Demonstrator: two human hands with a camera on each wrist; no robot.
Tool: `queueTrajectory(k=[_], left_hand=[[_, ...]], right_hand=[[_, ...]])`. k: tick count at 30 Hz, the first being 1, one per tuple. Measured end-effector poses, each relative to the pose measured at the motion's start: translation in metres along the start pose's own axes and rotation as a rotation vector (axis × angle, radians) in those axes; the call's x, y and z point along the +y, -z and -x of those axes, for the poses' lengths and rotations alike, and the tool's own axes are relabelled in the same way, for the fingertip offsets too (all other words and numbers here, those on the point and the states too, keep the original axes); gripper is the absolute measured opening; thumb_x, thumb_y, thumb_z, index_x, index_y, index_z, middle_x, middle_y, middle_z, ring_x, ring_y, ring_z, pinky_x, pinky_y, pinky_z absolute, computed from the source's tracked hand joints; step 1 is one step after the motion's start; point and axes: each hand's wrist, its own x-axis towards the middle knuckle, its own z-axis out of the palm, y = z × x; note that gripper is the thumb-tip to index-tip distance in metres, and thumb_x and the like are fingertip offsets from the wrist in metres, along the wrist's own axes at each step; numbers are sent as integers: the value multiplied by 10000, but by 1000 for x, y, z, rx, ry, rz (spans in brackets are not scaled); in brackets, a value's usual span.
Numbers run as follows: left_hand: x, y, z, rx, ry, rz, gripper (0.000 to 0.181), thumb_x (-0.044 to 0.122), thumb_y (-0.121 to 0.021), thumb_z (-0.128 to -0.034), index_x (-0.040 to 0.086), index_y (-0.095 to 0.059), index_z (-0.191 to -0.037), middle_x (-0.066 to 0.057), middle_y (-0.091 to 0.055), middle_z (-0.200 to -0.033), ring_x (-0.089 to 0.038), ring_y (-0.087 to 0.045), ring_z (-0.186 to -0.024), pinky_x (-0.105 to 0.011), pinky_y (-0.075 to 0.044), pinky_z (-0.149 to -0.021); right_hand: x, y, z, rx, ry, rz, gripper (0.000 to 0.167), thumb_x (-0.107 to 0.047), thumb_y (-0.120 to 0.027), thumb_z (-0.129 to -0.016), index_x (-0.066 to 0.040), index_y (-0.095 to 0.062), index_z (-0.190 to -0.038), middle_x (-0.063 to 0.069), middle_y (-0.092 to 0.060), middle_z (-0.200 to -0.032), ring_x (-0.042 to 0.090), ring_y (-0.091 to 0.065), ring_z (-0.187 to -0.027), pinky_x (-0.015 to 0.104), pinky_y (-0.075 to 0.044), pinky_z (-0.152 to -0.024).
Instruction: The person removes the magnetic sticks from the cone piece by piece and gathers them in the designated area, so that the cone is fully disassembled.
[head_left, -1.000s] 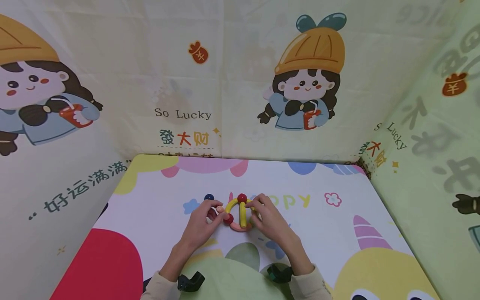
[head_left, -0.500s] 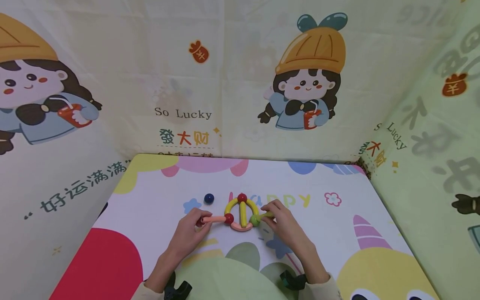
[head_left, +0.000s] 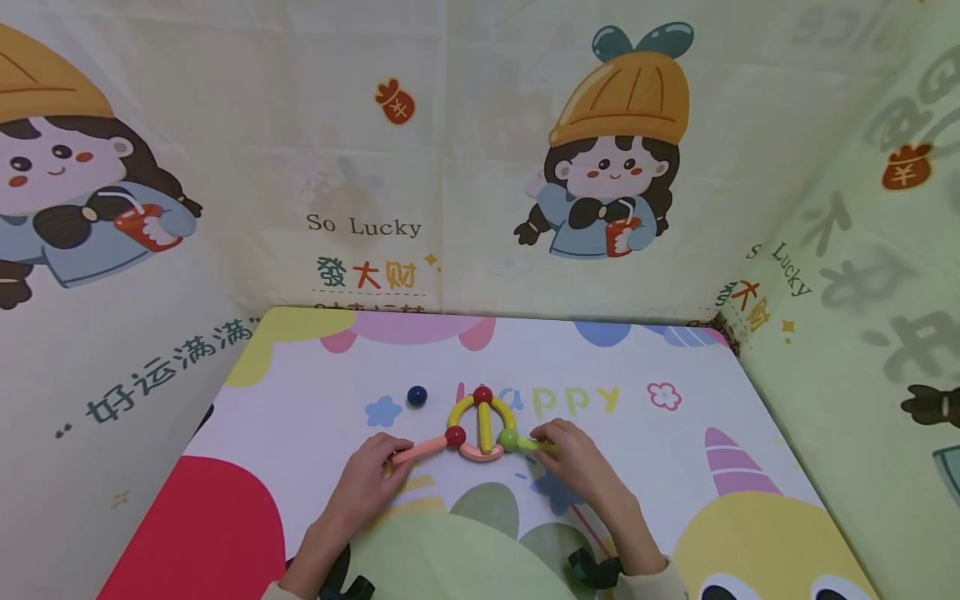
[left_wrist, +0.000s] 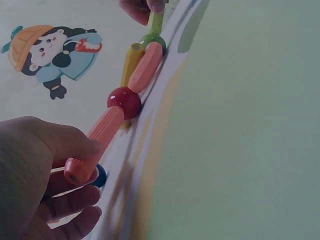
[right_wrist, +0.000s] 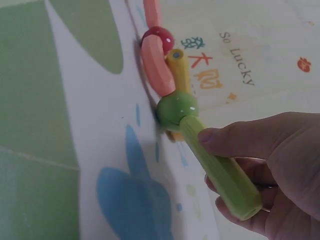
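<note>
In the head view a ring of curved rods and balls lies on the table: yellow curved rods [head_left: 459, 408], a red ball [head_left: 483, 395] at the top, a pink curved rod [head_left: 482, 452] at the bottom. A straight yellow rod [head_left: 485, 429] runs down its middle. My left hand [head_left: 371, 475] pinches a straight pink rod [left_wrist: 106, 131] that joins the left red ball [left_wrist: 124, 103]. On the other side, my right hand [head_left: 581, 462] holds a straight light green rod [right_wrist: 220, 170] between thumb and fingers; its inner end meets the green ball [right_wrist: 177, 110].
A dark blue ball [head_left: 417, 397] lies apart, behind and left of the ring. The printed table cover [head_left: 300, 433] reaches back to a cloth wall [head_left: 480, 167], with another cloth side [head_left: 862, 292] at the right.
Both hands have moved outward from the ring, uncovering the pink and green rods they hold. Since half a second ago, the outer end of the pink rod has swung toward me.
</note>
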Motion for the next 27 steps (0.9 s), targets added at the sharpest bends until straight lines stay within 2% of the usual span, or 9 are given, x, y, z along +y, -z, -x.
queueTrajectory(k=[7, 13, 27], left_hand=[[-6, -4, 2, -43, 51, -70, 174, 141, -804, -829, 146, -750, -995, 92, -631, -895, -74, -503, -848, -281, -499, -762], [-9, -6, 3, -44, 44, -96, 182, 150, -817, -820, 151, -749, -989, 91, -637, -905, -76, -502, -867, -306, -508, -790], [-6, -4, 2, -80, 58, -86, 233, 152, -809, -836, 144, -735, -1057, 61, -643, -967, -84, -517, -909, -324, -531, -830]], right_hand=[[6, -7, -1, -2, -7, 31, 188, -80, -812, -817, -108, -726, -982, -15, -666, -951, 127, -606, -897, 344, -566, -833], [9, -11, -2, -27, -24, 33, 177, -78, -806, -823, -113, -715, -970, -18, -653, -939, 121, -594, -887, 337, -563, -823], [8, -11, -2, -26, -15, 35, 194, -108, -809, -826, -107, -712, -994, -22, -651, -949, 125, -600, -895, 341, -567, -828]])
